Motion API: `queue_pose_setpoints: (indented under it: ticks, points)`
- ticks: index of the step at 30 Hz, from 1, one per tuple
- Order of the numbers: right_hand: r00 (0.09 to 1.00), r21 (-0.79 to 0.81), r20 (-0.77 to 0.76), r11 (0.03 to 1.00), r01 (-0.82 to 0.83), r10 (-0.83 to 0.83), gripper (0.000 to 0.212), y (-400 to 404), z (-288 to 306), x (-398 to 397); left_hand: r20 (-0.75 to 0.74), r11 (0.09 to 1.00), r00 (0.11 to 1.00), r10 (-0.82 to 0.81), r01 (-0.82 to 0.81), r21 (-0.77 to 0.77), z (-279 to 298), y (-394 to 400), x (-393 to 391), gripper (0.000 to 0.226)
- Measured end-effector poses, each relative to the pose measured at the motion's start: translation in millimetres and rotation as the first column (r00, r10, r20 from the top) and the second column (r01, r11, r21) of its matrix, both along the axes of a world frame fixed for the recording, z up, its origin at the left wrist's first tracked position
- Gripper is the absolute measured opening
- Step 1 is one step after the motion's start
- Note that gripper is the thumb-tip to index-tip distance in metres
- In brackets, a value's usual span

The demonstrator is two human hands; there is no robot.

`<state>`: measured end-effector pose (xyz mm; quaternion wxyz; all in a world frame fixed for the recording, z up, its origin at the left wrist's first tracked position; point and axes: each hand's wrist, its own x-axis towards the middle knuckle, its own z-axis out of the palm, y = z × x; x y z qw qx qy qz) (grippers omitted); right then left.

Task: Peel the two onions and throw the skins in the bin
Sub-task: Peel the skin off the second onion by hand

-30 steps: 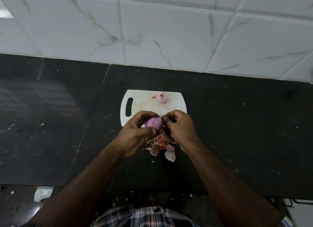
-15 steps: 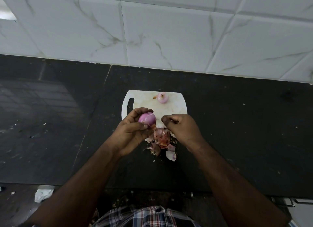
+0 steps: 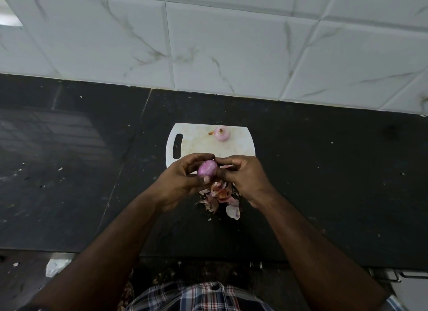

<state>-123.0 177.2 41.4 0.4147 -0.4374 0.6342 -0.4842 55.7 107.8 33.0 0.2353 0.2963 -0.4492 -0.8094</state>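
Purple glossy onion (image 3: 207, 168) sits gripped in my left hand (image 3: 183, 181); my right hand (image 3: 243, 174) pinches its end. Slick flesh could squirt loose onto the papery skin pile (image 3: 220, 196).

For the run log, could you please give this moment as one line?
left hand: holds onion | right hand: picks at it | second onion: on board | skins: on counter

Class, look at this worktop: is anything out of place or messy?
Yes. A heap of onion skins lies on the black counter beside the cutting board, below the hands, not in a bin. Small pale flecks also dot the counter.
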Motion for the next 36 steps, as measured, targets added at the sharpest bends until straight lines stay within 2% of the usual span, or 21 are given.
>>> queue_pose_setpoints:
  ticks: [5,13,18,21,24,28,32,36]
  points:
    - [0.999,-0.022,0.008,0.999,0.044,-0.043,0.021,0,-4,-3,-0.067,0.999,0.998,-0.003,0.007,0.05,-6,3,1,0.053]
    - [1.0,-0.005,-0.012,1.0,0.01,-0.01,0.016,2,-1,-4,-0.041,0.999,0.999,0.031,-0.03,0.019,-1,8,-4,0.053]
    - [0.994,-0.01,0.066,0.997,0.083,-0.082,0.014,1,-1,-3,-0.107,0.997,0.994,0.029,-0.021,0.073,-3,9,-2,0.053]
    - [0.994,-0.016,0.005,0.994,0.108,-0.108,0.011,2,-3,-3,-0.088,0.997,0.995,0.04,-0.035,0.064,-4,8,-4,0.054]
    - [0.991,-0.048,-0.09,0.994,0.097,-0.101,0.015,2,-3,0,-0.053,0.999,0.998,0.038,-0.036,0.038,-5,5,-5,0.052]
    - [0.985,-0.052,-0.136,0.994,0.098,-0.105,0.021,-1,1,3,-0.012,0.998,0.998,0.06,-0.059,0.03,-4,4,-6,0.048]
    - [0.945,-0.017,-0.302,0.992,0.126,-0.125,0.024,-4,-4,-2,-0.08,0.996,0.995,0.061,-0.056,0.063,2,6,-6,0.045]
    - [0.892,0.104,-0.451,0.99,0.096,-0.039,0.018,2,-13,-11,-0.135,0.987,0.985,0.106,-0.088,0.132,6,1,-3,0.048]
